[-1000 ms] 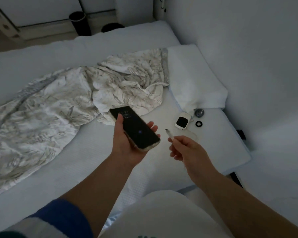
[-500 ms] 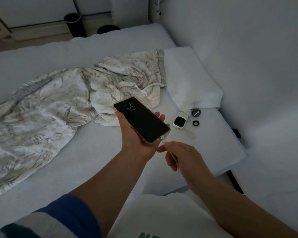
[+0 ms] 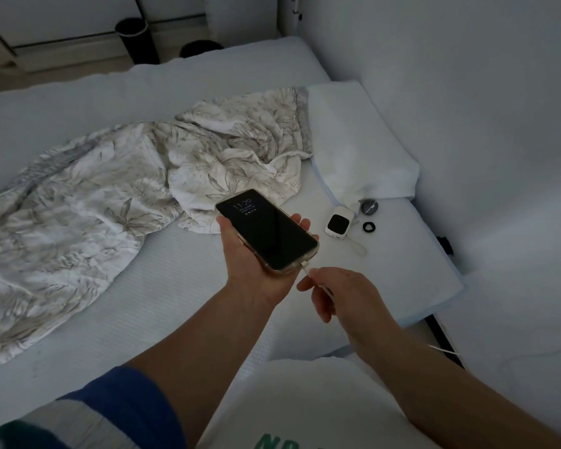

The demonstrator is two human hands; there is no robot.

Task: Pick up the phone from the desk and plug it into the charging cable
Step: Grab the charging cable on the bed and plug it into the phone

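Observation:
A black phone (image 3: 266, 230) in a clear case lies face up in my left hand (image 3: 253, 267), held above the white bed; its screen shows a dim clock. The white charging cable (image 3: 306, 268) has its plug at the phone's lower end. My right hand (image 3: 340, 293) pinches the cable just behind the plug. The cable runs back through my right fingers and is mostly hidden there.
A crumpled leaf-print sheet (image 3: 127, 189) covers the left of the mattress (image 3: 175, 286). A white pillow (image 3: 353, 147) lies at the right. A small white device (image 3: 337, 224), a black ring (image 3: 368, 226) and a round grey disc (image 3: 369, 206) lie beside it. The wall stands at the right.
My right hand has brought the cable plug from apart to the phone's lower end. My left hand has lifted the phone slightly and turned it toward the plug.

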